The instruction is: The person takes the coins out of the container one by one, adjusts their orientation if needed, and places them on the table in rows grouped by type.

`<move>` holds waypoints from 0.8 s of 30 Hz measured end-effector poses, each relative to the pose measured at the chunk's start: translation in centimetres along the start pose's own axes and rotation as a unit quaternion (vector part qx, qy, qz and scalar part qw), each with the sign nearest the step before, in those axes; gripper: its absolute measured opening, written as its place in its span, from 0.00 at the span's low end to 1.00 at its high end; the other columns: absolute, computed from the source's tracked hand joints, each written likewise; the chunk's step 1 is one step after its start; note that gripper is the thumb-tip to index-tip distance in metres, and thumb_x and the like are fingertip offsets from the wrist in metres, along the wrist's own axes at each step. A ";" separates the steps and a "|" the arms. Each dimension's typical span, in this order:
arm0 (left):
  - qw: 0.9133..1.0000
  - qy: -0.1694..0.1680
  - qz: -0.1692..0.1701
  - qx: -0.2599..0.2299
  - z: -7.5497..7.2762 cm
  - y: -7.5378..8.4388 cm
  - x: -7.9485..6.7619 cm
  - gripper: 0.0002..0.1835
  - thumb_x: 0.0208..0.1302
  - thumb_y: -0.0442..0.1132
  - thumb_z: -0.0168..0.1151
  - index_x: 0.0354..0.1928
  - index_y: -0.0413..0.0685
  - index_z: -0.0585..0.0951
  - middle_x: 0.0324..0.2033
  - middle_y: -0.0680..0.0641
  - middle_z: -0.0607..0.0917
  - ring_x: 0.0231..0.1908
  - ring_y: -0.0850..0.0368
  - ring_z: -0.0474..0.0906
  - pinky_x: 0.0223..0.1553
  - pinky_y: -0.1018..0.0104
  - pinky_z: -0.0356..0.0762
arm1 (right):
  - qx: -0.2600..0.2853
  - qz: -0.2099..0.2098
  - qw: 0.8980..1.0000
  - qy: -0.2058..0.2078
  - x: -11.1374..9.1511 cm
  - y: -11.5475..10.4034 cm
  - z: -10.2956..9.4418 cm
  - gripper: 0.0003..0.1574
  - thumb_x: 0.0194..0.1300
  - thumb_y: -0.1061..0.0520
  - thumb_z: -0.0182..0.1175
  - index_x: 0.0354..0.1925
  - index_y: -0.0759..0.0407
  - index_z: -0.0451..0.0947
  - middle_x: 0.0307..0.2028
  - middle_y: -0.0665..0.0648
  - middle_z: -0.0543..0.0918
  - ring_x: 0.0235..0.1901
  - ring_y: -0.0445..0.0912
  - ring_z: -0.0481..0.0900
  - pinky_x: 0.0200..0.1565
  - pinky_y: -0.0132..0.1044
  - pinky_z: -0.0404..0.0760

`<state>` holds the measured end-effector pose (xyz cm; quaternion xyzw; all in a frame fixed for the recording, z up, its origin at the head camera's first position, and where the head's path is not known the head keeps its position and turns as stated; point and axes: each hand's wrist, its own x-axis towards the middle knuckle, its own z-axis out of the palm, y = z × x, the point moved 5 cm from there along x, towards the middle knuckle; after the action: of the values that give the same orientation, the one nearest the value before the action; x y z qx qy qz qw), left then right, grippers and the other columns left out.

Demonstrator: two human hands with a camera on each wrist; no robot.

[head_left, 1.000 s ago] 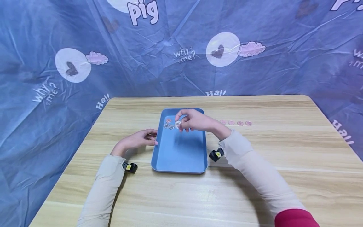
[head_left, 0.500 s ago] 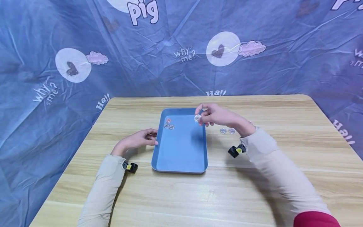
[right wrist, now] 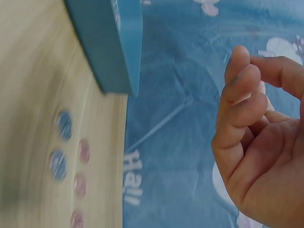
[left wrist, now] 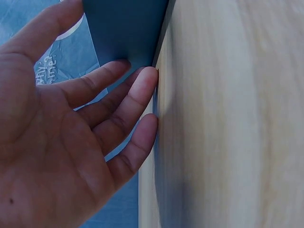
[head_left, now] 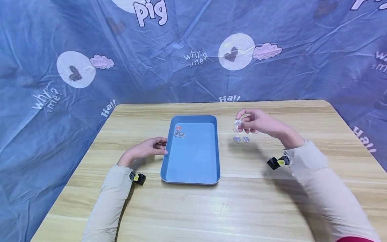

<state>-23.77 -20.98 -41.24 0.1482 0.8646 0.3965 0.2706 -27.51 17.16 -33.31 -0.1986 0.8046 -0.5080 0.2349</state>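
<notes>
My right hand (head_left: 266, 124) pinches a clear, silvery round disc (head_left: 238, 123) between thumb and fingertips, above the table right of the tray. From the right wrist view the disc is hidden behind the curled fingers. Below the hand lie two silvery discs (head_left: 241, 139) side by side and a row of pink discs (right wrist: 80, 185), partly covered by the hand in the head view. My left hand (head_left: 147, 148) rests its loosely extended fingers against the left wall of the blue tray (head_left: 193, 161). Inside the tray's far left corner sit one reddish disc (head_left: 178, 128) and two silvery discs (head_left: 179, 134).
The light wooden table (head_left: 193, 208) carries everything. A blue printed cloth (head_left: 169, 67) hangs behind it and along its left side. A small black camera (head_left: 274, 163) sits at the right wrist, another camera (head_left: 139, 178) at the left.
My right hand has moved right, from over the tray to above the discs on the table, with the silvery disc in its pinch. The left hand stays at the tray's wall.
</notes>
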 end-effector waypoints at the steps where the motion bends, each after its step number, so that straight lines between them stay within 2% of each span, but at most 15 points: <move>1: 1.000 0.000 0.000 0.000 0.0 0.0 0.0 0.38 0.66 0.48 0.62 0.70 0.36 0.60 0.61 0.36 0.74 0.59 0.43 0.72 0.64 0.48 0.70 | -0.002 0.003 1.000 0.004 -0.3 0.4 -0.3 0.14 0.67 0.65 0.53 0.50 0.66 0.65 0.29 0.52 0.84 0.24 0.40 0.73 0.24 0.28 0.71; 13: 1.000 0.003 0.001 0.008 0.0 -0.1 0.0 0.37 0.66 0.48 0.62 0.70 0.36 0.61 0.59 0.36 0.75 0.59 0.43 0.73 0.64 0.49 0.70 | -0.010 0.037 0.999 0.025 -2.8 4.8 -2.0 0.16 0.67 0.65 0.53 0.51 0.68 0.64 0.26 0.48 0.83 0.23 0.39 0.73 0.25 0.30 0.72; 21: 1.000 0.003 0.004 0.006 0.0 0.0 0.0 0.38 0.66 0.48 0.61 0.70 0.35 0.60 0.60 0.36 0.74 0.59 0.43 0.73 0.64 0.48 0.70 | -0.025 0.072 0.996 0.037 -3.4 7.6 -2.8 0.24 0.65 0.64 0.56 0.57 0.72 0.64 0.31 0.54 0.85 0.24 0.40 0.75 0.25 0.31 0.75; 24: 1.000 0.001 0.004 0.006 0.0 0.0 0.1 0.38 0.66 0.48 0.61 0.70 0.35 0.60 0.60 0.36 0.75 0.59 0.43 0.73 0.64 0.49 0.70 | -0.030 0.094 0.994 0.041 -3.4 8.6 -2.9 0.27 0.64 0.64 0.57 0.59 0.72 0.65 0.31 0.54 0.84 0.24 0.39 0.75 0.25 0.31 0.76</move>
<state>-23.84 -20.93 -41.31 0.1532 0.8668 0.3926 0.2667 -27.12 24.68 -39.46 -0.1080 0.8435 -0.4671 0.2421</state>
